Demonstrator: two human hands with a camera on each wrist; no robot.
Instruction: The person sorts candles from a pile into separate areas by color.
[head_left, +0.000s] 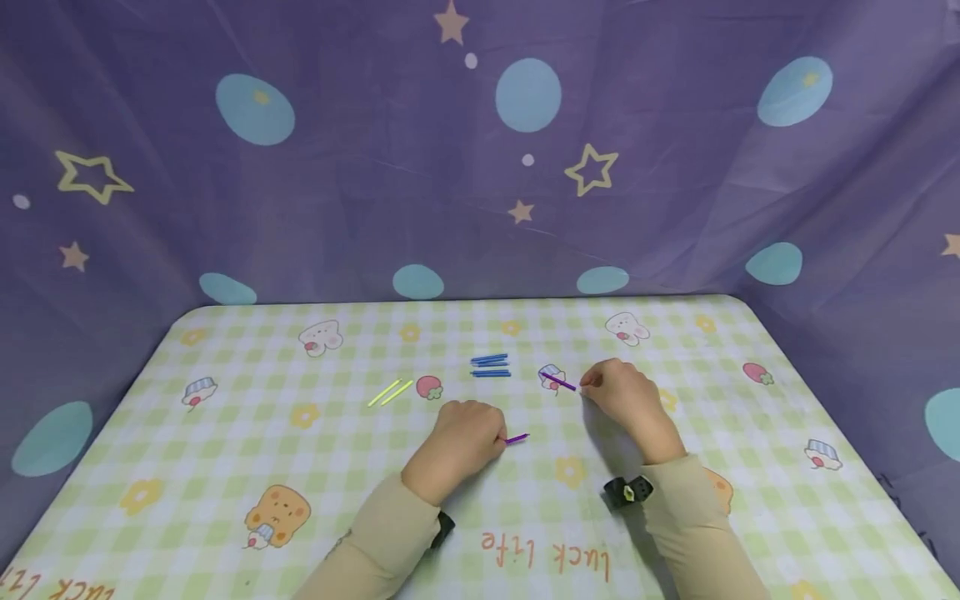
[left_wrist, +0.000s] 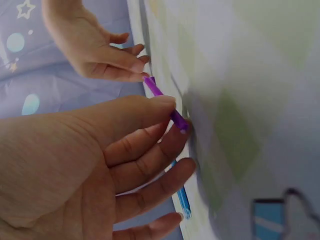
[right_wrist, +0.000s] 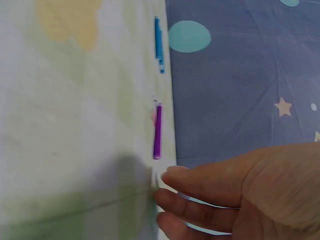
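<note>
My left hand (head_left: 463, 435) pinches a short, thin purple stick (left_wrist: 158, 92) between thumb and index finger, low over the table. The other fingers of that hand are loosely bent. A second purple stick (head_left: 558, 382) lies on the cloth just left of my right hand (head_left: 619, 395). In the right wrist view, the thumb and fingers of this hand hold nothing, and a small gap parts them from that purple stick (right_wrist: 157, 131). Several blue sticks (head_left: 491, 374) lie side by side farther back, between the hands. Two yellow sticks (head_left: 391, 393) lie slanted on the left.
A green-and-white checked cloth (head_left: 360, 467) with printed cakes, flowers and bears covers the table. Behind it, a purple curtain (head_left: 360, 208) with stars and blue ovals hangs along the back and sides. Each wrist carries a black camera (head_left: 628, 492).
</note>
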